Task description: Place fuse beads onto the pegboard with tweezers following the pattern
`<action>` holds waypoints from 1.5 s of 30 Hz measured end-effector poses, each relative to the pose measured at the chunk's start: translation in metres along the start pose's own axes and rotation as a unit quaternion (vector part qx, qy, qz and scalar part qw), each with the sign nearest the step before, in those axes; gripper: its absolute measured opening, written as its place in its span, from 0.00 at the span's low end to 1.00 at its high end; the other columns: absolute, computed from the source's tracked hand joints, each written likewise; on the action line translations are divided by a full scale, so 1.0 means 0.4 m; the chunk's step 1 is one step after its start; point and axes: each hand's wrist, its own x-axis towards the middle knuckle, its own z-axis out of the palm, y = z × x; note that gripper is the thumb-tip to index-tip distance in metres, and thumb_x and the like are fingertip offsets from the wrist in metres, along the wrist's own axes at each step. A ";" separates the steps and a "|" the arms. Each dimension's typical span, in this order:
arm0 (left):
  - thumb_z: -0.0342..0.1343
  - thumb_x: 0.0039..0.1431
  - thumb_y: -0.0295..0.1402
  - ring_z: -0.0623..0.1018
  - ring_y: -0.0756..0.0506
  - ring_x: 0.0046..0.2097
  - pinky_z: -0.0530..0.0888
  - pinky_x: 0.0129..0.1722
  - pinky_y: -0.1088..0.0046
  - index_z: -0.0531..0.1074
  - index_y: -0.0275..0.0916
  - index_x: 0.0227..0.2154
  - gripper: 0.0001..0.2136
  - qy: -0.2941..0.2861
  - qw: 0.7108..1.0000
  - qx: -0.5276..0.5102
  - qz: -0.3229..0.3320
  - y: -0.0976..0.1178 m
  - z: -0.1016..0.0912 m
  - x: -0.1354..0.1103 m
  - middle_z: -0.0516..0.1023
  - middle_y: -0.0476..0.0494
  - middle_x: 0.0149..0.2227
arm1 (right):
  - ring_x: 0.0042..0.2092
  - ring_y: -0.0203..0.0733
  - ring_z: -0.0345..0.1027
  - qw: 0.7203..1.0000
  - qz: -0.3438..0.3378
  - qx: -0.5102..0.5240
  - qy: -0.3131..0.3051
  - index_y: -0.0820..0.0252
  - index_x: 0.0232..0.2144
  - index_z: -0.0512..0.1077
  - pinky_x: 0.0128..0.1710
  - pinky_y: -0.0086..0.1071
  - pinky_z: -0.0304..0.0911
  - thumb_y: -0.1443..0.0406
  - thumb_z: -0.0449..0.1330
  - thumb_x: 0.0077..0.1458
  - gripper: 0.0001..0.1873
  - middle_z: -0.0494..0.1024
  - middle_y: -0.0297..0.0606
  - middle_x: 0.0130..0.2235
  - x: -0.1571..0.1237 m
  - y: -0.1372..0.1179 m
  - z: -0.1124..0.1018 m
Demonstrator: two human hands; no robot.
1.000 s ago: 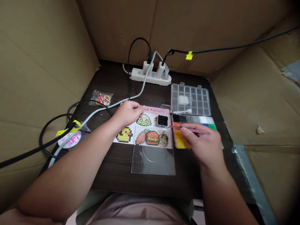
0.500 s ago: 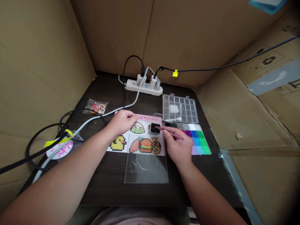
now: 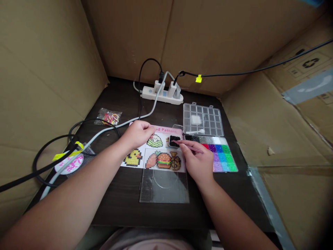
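Note:
My right hand [image 3: 199,163] is closed on pink tweezers [image 3: 187,146], whose tips reach into a small clear cup of black beads [image 3: 173,141]. That cup sits on a pink bead pattern sheet [image 3: 156,152] printed with a duck, a carrot, a burger and other pixel pictures. My left hand [image 3: 137,133] rests curled on the sheet's upper left part, fingers folded; I cannot make out anything in it. A clear square pegboard [image 3: 164,185] lies just in front of the sheet. A bead box with many coloured compartments [image 3: 221,154] lies right of my right hand.
The box's clear lid [image 3: 203,119] lies open behind it. A white power strip [image 3: 162,93] with plugs sits at the back, cables trailing left across the dark table [image 3: 122,205]. A bag of coloured bands [image 3: 109,116] and a pink-and-white beaded disc [image 3: 69,164] lie left. Cardboard walls enclose the table.
My right hand moved left from over the bead box to the cup of black beads, bringing the tweezers' tips into it. The left hand stayed on the sheet. The camera shifted slightly.

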 end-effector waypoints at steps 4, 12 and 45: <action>0.51 0.53 0.40 0.59 0.55 0.18 0.54 0.20 0.75 0.67 0.37 0.20 0.13 0.005 1.000 -0.007 -0.001 0.003 0.001 0.001 0.64 0.51 0.17 | 0.38 0.43 0.75 1.000 -0.005 -0.002 -0.007 0.60 0.32 0.77 0.39 0.36 0.70 0.63 0.61 0.50 0.08 0.81 0.41 0.35 0.002 0.001 0.001; 0.51 0.53 0.42 0.60 0.55 0.19 0.55 0.19 0.76 0.68 0.37 0.21 0.14 0.008 1.000 -0.013 0.000 -0.007 0.001 0.003 0.65 0.50 0.18 | 0.38 0.42 0.75 1.000 -0.004 0.005 0.005 0.60 0.31 0.77 0.40 0.35 0.70 0.63 0.61 0.50 0.07 0.81 0.40 0.35 -0.002 -0.008 -0.002; 0.51 0.52 0.39 0.59 0.55 0.18 0.54 0.20 0.74 0.68 0.37 0.21 0.12 0.006 1.000 -0.001 0.002 -0.009 0.001 0.001 0.63 0.50 0.16 | 0.37 0.40 0.75 0.961 0.026 -0.022 -0.273 0.57 0.30 0.79 0.37 0.31 0.71 0.63 0.63 0.48 0.06 0.81 0.38 0.34 0.023 -0.016 -0.134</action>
